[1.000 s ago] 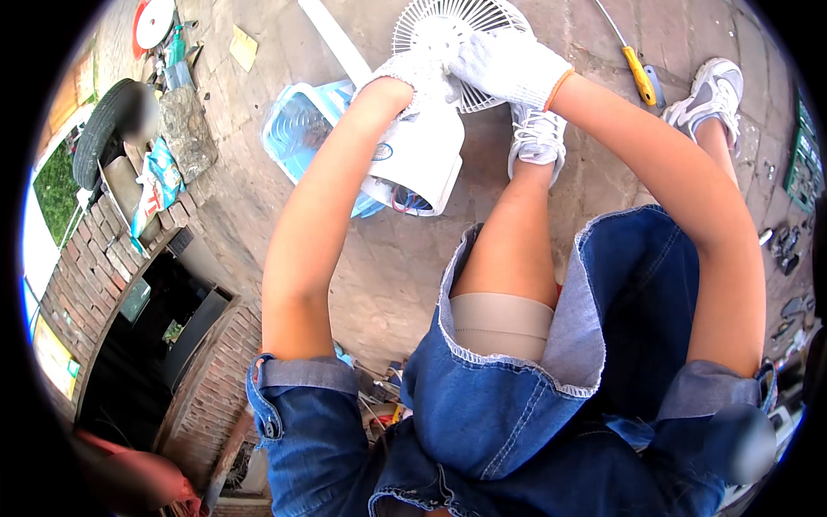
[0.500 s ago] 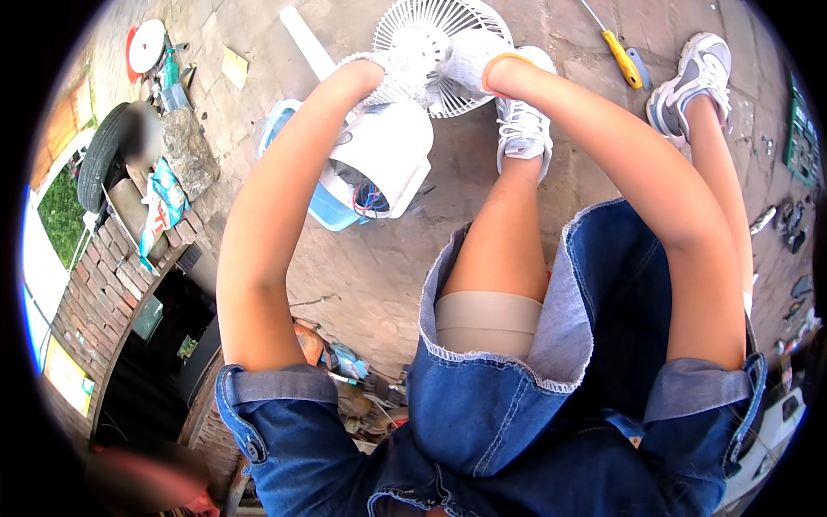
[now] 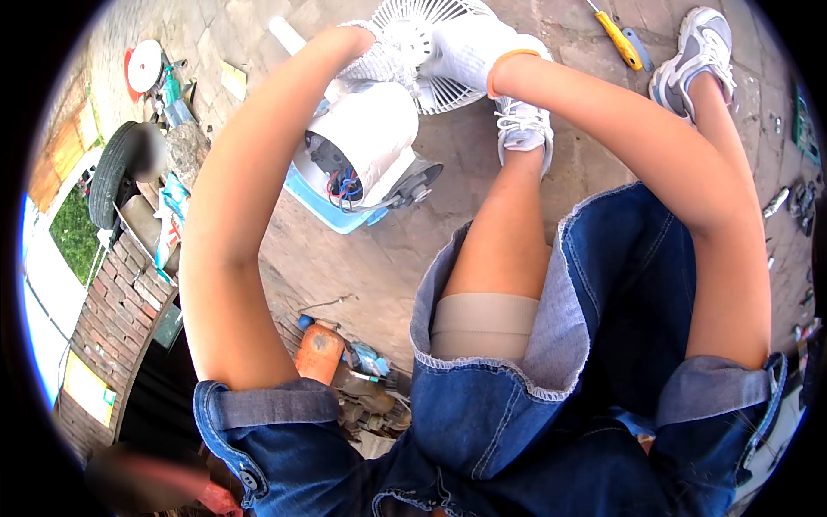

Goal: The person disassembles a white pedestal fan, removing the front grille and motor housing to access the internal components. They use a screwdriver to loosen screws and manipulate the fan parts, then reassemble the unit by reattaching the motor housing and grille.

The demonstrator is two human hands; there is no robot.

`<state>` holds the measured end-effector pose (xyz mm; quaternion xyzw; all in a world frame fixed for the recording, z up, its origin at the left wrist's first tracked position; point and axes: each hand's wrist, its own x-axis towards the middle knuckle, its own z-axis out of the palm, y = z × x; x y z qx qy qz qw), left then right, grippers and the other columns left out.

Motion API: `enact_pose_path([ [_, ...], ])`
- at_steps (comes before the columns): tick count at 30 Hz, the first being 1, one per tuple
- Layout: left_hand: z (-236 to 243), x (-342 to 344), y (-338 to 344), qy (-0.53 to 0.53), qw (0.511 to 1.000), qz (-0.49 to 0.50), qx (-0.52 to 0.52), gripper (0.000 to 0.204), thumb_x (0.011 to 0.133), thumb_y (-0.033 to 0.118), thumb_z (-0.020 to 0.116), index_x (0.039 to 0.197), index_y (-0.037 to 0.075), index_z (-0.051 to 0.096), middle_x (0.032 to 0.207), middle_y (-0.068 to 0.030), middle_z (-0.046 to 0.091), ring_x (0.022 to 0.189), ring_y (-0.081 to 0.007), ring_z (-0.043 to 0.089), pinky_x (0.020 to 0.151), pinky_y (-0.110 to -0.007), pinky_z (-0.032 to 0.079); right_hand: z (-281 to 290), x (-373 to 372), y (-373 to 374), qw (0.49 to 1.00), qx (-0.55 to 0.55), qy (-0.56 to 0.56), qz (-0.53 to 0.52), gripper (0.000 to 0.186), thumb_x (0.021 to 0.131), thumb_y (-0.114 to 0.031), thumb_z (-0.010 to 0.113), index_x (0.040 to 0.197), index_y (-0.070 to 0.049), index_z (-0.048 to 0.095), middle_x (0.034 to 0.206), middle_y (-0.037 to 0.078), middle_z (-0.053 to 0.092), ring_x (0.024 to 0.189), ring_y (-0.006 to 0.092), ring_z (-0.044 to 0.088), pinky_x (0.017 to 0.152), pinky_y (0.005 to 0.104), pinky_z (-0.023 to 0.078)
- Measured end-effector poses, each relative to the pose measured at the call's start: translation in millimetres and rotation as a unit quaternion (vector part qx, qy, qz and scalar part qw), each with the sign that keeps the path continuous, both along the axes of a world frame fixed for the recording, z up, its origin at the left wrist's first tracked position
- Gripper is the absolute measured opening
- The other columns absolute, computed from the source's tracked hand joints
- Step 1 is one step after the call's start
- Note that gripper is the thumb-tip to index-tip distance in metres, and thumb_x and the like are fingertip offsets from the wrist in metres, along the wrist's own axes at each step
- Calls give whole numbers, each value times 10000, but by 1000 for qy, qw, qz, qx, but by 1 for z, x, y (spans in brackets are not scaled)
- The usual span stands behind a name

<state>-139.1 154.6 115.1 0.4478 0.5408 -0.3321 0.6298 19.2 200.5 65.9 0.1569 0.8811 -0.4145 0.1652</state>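
Note:
My left hand point(image 3: 379, 62), in a white knit glove, grips a white fan near its motor housing point(image 3: 366, 129), its fingers partly hidden. My right hand point(image 3: 465, 56), gloved with an orange cuff, is closed at the centre of the round slatted guard point(image 3: 405, 21). The housing's near end is open, showing red and blue wires point(image 3: 345, 185) and dark parts; a dark fitting point(image 3: 412, 185) sticks out to its right. A blue plastic base point(image 3: 332, 220) lies underneath, and a white pole point(image 3: 284, 33) extends behind.
A yellow-handled screwdriver point(image 3: 622, 43) and grey scraper point(image 3: 639, 47) lie beside my shoe point(image 3: 689, 73). A tyre point(image 3: 112, 172), stone, bags and discs line the left near brickwork. An orange container point(image 3: 319, 349) sits among clutter below; a green tool case point(image 3: 805, 129) is at right.
Both my hands and the fan have shifted up and leftward in view. More of the housing's open end, its wiring and the dark fitting on its right now shows.

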Motion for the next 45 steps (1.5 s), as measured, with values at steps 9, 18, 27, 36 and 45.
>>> enact_pose_path([
  [9,5,7,1,-16,992,-106,70,437,806,368,639,982,-27,695,860,-123,687,795,-219,621,710,-359,499,-69,-9,-26,953,-228,-82,-183,382,870,-378,531,1055,-67,654,989,104,662,830,250,634,759,350,499],
  [18,-2,7,-4,21,999,-42,27,479,815,399,617,946,-57,681,842,-145,673,704,-222,605,630,-375,502,-53,3,-23,819,-457,-125,-323,292,882,-322,567,960,-59,666,769,87,699,570,175,645,541,311,532],
  [27,2,8,-22,101,993,54,13,534,782,441,652,1043,-24,675,913,-134,684,782,-214,628,720,-362,500,-66,-12,-44,946,-190,-28,-262,402,880,-308,555,1202,-73,601,1189,104,626,1086,251,587,870,392,485],
  [36,-4,-3,-62,83,993,81,-6,461,823,374,621,1075,-8,674,956,-148,687,848,-229,636,764,-340,503,-10,-3,-47,975,-150,60,-152,250,834,-203,521,918,-40,692,906,196,682,786,333,663,760,405,520],
  [45,-30,9,-61,21,993,119,-2,407,816,311,656,1087,7,672,951,-105,682,807,-183,629,718,-311,512,-29,-5,-39,999,-12,49,-19,224,838,-176,533,927,-27,676,878,193,681,787,325,672,732,397,532],
])
